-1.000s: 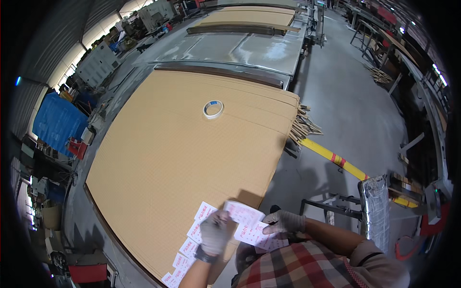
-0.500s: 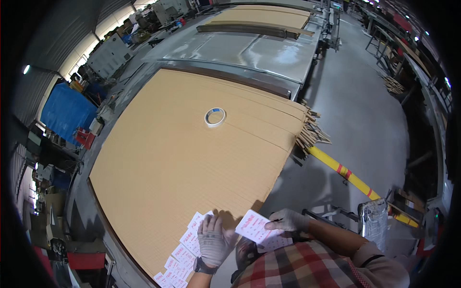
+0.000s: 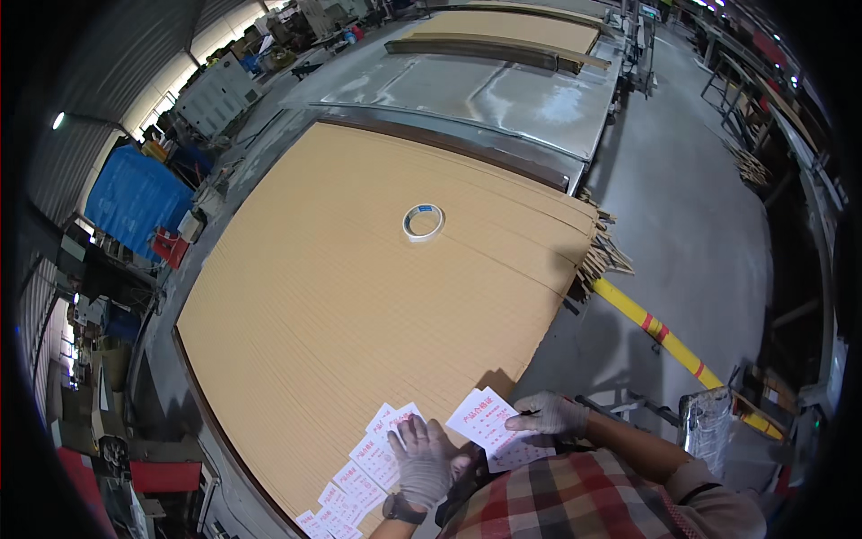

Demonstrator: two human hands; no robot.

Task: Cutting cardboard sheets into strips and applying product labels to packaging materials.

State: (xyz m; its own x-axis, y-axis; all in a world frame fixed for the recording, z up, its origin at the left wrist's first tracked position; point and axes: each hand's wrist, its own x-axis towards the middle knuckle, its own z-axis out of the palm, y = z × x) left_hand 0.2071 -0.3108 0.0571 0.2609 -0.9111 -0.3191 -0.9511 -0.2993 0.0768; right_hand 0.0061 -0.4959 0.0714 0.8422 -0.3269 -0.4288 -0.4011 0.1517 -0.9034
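Note:
My gloved left hand lies with its fingers spread on the end of an overlapping row of white cards with red print. The row runs along the near edge of a large brown cardboard sheet. In my gloved right hand, thumb on top, is a small fanned stack of similar printed cards, held just off the sheet's near right corner. A dark watch sits on my left wrist. The fingers under the held stack are mostly hidden.
A roll of white tape lies on the far half of the cardboard. Beyond it stretches a metal-topped table. Thin wooden sticks jut out at the right edge, above a yellow bar with red bands. A wrapped, silvery bundle stands near my right elbow.
My left hand's fingers have spread, and more of the card beneath them shows. The stack in my right hand is fanned a little wider. The whole view has shifted slightly.

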